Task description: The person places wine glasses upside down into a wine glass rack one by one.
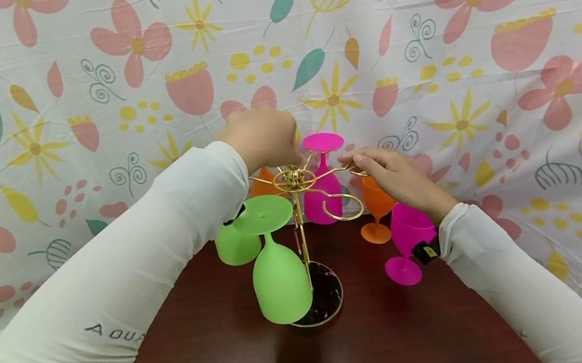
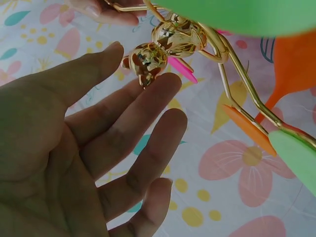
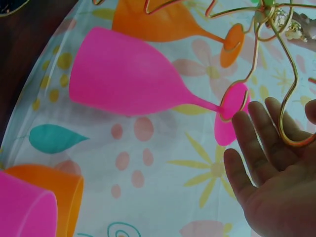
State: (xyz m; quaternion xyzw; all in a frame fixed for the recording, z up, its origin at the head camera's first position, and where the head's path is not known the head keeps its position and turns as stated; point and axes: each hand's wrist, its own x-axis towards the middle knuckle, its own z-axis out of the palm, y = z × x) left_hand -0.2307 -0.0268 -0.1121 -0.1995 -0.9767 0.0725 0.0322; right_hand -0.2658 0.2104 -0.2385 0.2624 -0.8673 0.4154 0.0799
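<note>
A gold wire glass rack (image 1: 300, 231) stands in the middle of the table on a round black base (image 1: 321, 295). My left hand (image 1: 261, 138) is at its top, thumb and forefinger pinching the gold bear-shaped ornament (image 2: 148, 59). My right hand (image 1: 400, 176) holds a bare wire hook (image 3: 296, 140) between thumb and fingers. Upside down on the rack hang a front green wine glass (image 1: 281, 279), another green glass (image 1: 238, 245), a pink glass (image 3: 128, 74) and an orange glass (image 3: 158, 22). In the head view, my left hand's fingertips are hidden.
Below my right hand, an orange wine glass (image 1: 377, 199) and a pink wine glass (image 1: 411, 229) stand upright on the dark wooden table (image 1: 397, 331). Another bare hook (image 1: 345, 214) juts from the rack's front right. A flowered curtain (image 1: 76, 70) hangs close behind.
</note>
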